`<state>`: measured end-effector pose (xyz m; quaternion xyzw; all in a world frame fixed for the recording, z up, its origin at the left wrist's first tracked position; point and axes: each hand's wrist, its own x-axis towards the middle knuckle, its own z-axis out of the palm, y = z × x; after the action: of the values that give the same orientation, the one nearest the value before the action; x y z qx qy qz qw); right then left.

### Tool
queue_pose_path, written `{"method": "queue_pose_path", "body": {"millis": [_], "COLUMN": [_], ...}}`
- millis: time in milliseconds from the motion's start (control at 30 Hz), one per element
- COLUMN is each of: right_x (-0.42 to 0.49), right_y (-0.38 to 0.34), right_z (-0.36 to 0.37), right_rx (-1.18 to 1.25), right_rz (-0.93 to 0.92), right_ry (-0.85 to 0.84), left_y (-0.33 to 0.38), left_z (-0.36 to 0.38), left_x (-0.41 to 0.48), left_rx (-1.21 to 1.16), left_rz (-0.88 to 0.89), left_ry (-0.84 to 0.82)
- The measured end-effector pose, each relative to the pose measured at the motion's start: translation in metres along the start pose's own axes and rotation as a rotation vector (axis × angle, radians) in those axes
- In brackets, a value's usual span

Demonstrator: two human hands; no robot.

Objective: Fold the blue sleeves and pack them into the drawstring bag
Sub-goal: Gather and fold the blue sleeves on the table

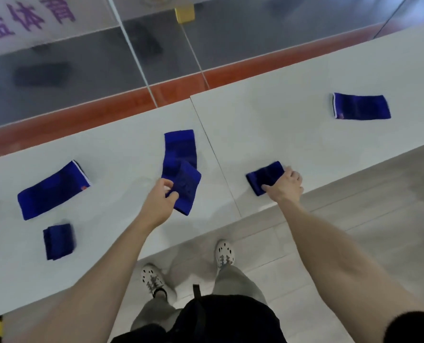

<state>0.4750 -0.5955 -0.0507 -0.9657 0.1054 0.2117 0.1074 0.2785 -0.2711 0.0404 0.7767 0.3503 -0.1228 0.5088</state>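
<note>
left hand (159,203) pinches half-folded blue sleeve (181,169) on white table (121,154); right hand (285,184) grips folded sleeve (264,177) near table edge

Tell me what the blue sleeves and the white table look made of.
Blue fabric sleeves: seemingly soft knitted elastic, matte; they fold limply; one shows a white cuff edge. White tabletop: probably laminate or painted board, smooth with slight sheen, straight panel seam.

Bright, even light; soft motion blur
</note>
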Motion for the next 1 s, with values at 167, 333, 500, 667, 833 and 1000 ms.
{"method": "queue_pose_path", "body": {"millis": [167, 333, 500, 667, 833, 1000], "right_x": [0.027, 0.003, -0.044, -0.063, -0.068, -0.114], "right_y": [-0.015, -0.034, -0.053, -0.072, -0.067, -0.091], "right_z": [-0.008, 0.001, 0.017, 0.040, 0.043, -0.004], "right_rx": [-0.132, 0.155, 0.241, 0.063, 0.349, 0.597], "right_rz": [0.013, -0.103, -0.177, 0.090, 0.144, -0.081], "right_ry": [-0.132, -0.240, -0.136, -0.037, -0.180, -0.013], "left_y": [0.002, -0.005, -0.028, -0.044, -0.040, -0.042], "left_z": [-0.009, -0.028, -0.050, -0.060, -0.071, -0.095], "left_x": [-0.010, -0.020, -0.029, -0.036, -0.040, -0.036], "left_rx": [-0.216, -0.312, -0.454, -0.436, -0.405, -0.419], "left_rz": [-0.026, -0.036, -0.102, -0.129, -0.099, -0.072], "left_ry": [0.065, 0.098, 0.129, 0.124, 0.090, 0.112]}}
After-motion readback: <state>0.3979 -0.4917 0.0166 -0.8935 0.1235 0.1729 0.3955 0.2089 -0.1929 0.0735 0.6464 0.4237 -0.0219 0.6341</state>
